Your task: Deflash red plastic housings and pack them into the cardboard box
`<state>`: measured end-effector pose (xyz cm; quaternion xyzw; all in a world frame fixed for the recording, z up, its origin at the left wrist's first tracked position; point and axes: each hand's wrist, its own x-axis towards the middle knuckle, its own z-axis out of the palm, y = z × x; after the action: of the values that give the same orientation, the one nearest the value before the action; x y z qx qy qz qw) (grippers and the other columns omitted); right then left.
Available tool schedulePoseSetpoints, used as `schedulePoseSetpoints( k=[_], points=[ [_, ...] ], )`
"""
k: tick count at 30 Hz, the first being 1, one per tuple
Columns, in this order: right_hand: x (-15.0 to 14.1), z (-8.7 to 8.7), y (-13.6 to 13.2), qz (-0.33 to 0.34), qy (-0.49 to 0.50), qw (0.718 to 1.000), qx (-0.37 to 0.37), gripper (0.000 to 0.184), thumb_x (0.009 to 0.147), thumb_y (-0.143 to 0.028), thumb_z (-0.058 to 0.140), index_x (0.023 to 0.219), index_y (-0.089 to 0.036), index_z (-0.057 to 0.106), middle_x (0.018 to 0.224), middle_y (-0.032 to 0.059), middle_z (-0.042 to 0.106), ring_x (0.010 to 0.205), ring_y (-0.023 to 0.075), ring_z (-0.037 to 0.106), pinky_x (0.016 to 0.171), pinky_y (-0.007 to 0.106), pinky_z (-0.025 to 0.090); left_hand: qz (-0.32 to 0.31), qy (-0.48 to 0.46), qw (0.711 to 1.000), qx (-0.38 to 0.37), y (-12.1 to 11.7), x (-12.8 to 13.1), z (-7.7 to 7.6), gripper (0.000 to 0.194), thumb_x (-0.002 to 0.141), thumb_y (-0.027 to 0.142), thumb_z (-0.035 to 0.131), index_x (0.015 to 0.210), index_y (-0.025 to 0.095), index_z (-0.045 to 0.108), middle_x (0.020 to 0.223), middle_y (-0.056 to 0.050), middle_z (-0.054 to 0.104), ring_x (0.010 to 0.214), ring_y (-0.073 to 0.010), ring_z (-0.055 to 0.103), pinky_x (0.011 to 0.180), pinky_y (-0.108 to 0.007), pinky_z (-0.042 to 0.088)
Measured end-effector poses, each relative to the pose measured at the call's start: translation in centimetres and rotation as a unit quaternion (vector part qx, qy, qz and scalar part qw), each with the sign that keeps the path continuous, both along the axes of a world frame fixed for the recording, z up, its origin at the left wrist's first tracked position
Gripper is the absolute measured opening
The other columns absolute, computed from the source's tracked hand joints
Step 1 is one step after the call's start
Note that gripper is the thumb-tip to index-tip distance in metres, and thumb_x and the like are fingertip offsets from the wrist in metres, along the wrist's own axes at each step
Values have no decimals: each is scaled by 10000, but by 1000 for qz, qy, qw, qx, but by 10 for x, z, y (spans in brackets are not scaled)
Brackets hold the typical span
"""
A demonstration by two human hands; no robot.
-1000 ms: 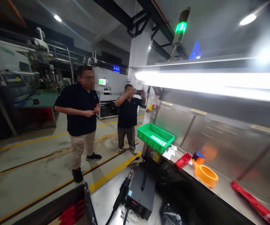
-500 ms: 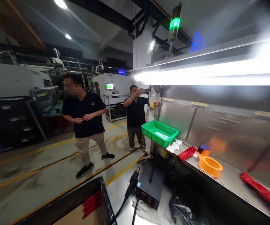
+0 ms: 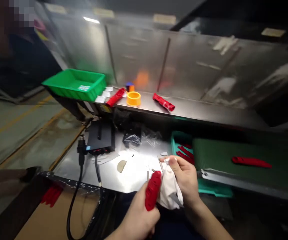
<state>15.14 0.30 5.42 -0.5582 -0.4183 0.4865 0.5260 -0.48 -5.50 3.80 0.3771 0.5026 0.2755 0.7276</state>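
Observation:
My left hand is shut around a red plastic part at the bottom of the view. My right hand pinches a crumpled white cloth against that part's upper end. A thin metal strip shows near my right thumb, and I cannot tell whether it is held. Both hands are over the edge of a steel bench, where a pale curved scrap lies to their left. Just beyond my right hand, a teal bin holds several red parts.
A green mat with a red part lies to the right. A black power unit and its cable sit left, above a cardboard box. The steel shelf carries a green tray and an orange ring. A co-worker stands far left.
The view has swung from the co-workers and shelf down to the bench. Both my hands have come into view, holding the red part and the white cloth.

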Motion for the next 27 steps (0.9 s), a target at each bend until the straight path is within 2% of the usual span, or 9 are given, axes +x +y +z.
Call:
schedulePoseSetpoints(
  k=[4,8,12,14,16,19,21,24,27],
  points=[
    [17,13,9,49,39,998,17,324,919,-533,732,979,-232,838,1040,92,817,960,269,756,811,337,605,-8,8,999,-35,2,3,5,307,706,155,625,985,212,510,528,112,511,297,-86,419,296,-189,345],
    [21,22,-6,177,-4,978,107,262,1048,-388,588,1202,-310,785,1263,58,759,1205,249,693,1029,359,557,-21,1,1000,2,9,9,18,392,749,207,737,1067,203,508,586,91,553,336,-75,431,339,-192,362],
    [14,26,-12,189,-39,965,178,308,1023,-226,626,1279,-353,741,1226,31,779,1180,210,715,996,317,580,-20,-8,996,90,17,12,20,350,793,231,788,1039,199,541,750,24,625,557,-109,556,547,-228,483],
    [16,27,-11,191,10,969,156,243,1002,-240,665,1182,-342,792,1119,26,813,1060,209,762,923,306,608,-35,4,987,158,19,8,16,287,809,180,755,999,204,540,823,-4,637,697,-147,601,657,-253,510],
    [21,30,-9,200,88,971,99,160,990,-304,695,1073,-322,830,1041,26,829,961,204,781,853,287,618,-67,20,965,252,20,2,9,273,795,105,699,953,220,509,818,5,614,696,-140,576,644,-246,479],
    [32,36,-6,188,162,967,54,152,984,-361,708,1023,-300,841,1038,34,828,1001,195,762,894,269,591,-105,32,903,416,23,-7,2,318,744,47,607,951,244,466,762,35,564,613,-119,521,567,-235,406],
    [35,40,-5,226,175,957,52,182,996,-366,690,1071,-284,834,1124,59,809,1087,211,736,954,296,571,-116,32,862,493,26,-11,0,360,719,51,563,1004,247,467,760,33,569,581,-121,512,535,-243,384],
    [32,43,-6,332,205,921,6,208,1000,-331,680,1130,-247,819,1161,93,791,1077,229,736,964,344,570,-137,34,836,531,30,-12,-2,348,706,51,558,988,241,480,733,29,577,552,-127,529,508,-248,387],
    [26,42,-9,360,281,889,-29,164,944,-220,739,1079,-216,833,1043,88,812,964,199,755,939,331,575,-166,36,841,513,30,-12,-7,308,725,64,589,969,235,513,768,3,619,626,-155,607,557,-257,456]
  ],
)
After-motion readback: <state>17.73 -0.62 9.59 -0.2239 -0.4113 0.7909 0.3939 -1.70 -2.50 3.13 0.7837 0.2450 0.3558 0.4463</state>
